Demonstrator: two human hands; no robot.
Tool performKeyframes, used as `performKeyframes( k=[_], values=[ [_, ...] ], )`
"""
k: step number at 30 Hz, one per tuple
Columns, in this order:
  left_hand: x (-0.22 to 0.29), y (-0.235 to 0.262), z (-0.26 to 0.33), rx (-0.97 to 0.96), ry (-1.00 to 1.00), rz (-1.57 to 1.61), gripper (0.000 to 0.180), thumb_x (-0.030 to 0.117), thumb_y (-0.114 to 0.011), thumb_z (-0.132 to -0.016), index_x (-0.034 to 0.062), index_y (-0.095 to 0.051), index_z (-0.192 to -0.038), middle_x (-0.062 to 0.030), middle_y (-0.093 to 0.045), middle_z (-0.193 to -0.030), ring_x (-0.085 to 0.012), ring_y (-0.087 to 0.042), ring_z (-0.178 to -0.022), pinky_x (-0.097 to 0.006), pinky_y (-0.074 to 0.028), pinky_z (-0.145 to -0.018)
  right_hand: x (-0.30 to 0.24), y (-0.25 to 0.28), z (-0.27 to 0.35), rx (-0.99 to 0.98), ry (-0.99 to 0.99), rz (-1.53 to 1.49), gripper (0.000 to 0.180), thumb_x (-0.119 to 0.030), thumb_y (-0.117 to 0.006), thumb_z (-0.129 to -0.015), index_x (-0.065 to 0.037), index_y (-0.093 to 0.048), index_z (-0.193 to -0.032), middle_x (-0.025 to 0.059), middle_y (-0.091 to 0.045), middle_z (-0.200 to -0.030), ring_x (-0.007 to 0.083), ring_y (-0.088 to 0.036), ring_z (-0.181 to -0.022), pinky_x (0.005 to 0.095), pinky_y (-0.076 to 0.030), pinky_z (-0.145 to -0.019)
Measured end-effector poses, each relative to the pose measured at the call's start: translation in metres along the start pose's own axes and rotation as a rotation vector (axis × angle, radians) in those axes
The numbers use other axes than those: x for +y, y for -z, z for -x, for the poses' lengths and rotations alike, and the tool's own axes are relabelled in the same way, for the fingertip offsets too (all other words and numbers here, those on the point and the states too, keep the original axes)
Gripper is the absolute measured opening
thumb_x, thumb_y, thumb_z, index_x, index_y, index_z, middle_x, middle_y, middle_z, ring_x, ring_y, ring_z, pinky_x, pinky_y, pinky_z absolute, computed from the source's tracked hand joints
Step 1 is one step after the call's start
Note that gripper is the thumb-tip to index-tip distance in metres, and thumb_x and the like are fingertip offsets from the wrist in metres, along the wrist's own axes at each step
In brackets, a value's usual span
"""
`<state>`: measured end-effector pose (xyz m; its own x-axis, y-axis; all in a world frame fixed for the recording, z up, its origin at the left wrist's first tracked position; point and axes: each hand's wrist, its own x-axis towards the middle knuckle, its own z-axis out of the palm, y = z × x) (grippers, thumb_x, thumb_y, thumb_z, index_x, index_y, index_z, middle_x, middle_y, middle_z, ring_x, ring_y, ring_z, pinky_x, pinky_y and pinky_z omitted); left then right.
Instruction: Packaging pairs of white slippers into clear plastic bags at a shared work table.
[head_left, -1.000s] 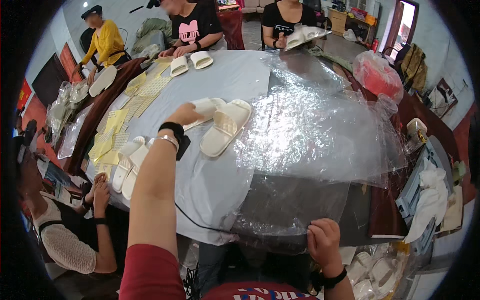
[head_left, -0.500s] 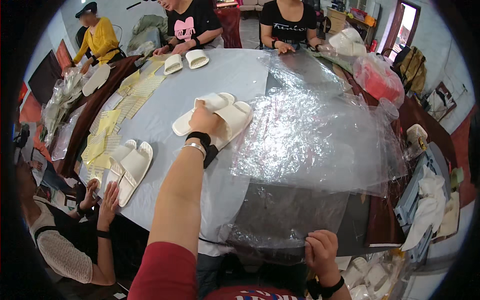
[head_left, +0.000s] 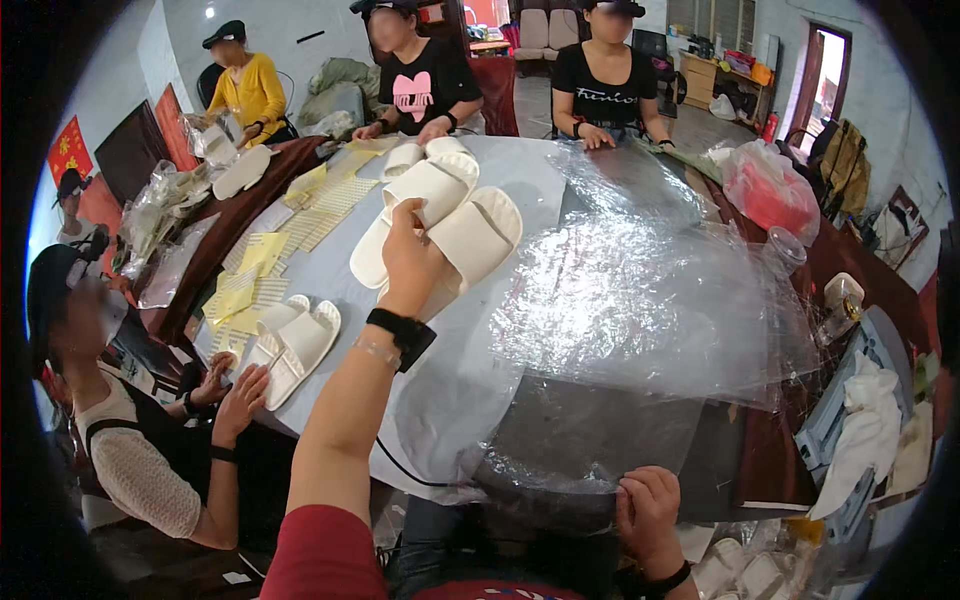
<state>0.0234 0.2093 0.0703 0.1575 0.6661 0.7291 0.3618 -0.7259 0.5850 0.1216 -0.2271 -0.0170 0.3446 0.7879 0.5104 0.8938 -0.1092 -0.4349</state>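
A pair of white open-toe slippers (head_left: 478, 242) is up off the table, side by side, with my left hand (head_left: 415, 268) closed round them from the near side. At the table's near edge my right hand (head_left: 652, 508) has its fingers closed on the corner of a clear plastic bag (head_left: 600, 440). That bag lies flat, below a stack of shiny clear bags (head_left: 620, 310). To the left of my left arm another pair of white slippers (head_left: 300, 345) rests on the table, next to a co-worker's hands (head_left: 240, 398).
Yellow and white sticker sheets (head_left: 255, 265) run along the table's left side. Co-workers stand at the far side and left. A pinkish-red bundle in clear plastic (head_left: 770, 190) sits far right, near a blue-grey plastic piece (head_left: 850, 385). Bagged slippers (head_left: 745, 570) lie below the right edge.
My left hand has lifted the slippers off the table. My right hand stays at the bag's corner. The whole view has tilted up and shifted.
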Motion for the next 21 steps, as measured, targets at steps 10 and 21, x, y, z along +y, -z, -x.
performKeyframes(
  k=[10,21],
  values=[
    [0.067,0.120,0.070,-0.040,-0.291,0.136,0.045,-0.005,-0.066,-0.075,-0.0003,-0.055,-0.118,-0.0146,-0.062,-0.107,-0.0281,-0.064,-0.092,-0.035,-0.054,-0.082,0.002,0.004,0.002,0.047,0.068,-0.043,0.017,-0.008,-0.070,-0.075,-0.003,-0.064,-0.090,0.0128,-0.062,-0.093,0.0328,-0.060,-0.091,0.0447,-0.048,-0.078],
    [0.104,0.200,0.125,-0.332,0.026,0.567,0.049,-0.005,-0.071,-0.081,0.0010,-0.046,-0.123,-0.0112,-0.059,-0.112,-0.0187,-0.060,-0.104,-0.033,-0.049,-0.092,-0.041,0.007,-0.053,-0.037,0.098,0.083,0.012,-0.004,-0.068,-0.077,-0.003,-0.066,-0.088,0.0111,-0.057,-0.082,0.0324,-0.057,-0.081,0.0408,-0.047,-0.069]
  ],
)
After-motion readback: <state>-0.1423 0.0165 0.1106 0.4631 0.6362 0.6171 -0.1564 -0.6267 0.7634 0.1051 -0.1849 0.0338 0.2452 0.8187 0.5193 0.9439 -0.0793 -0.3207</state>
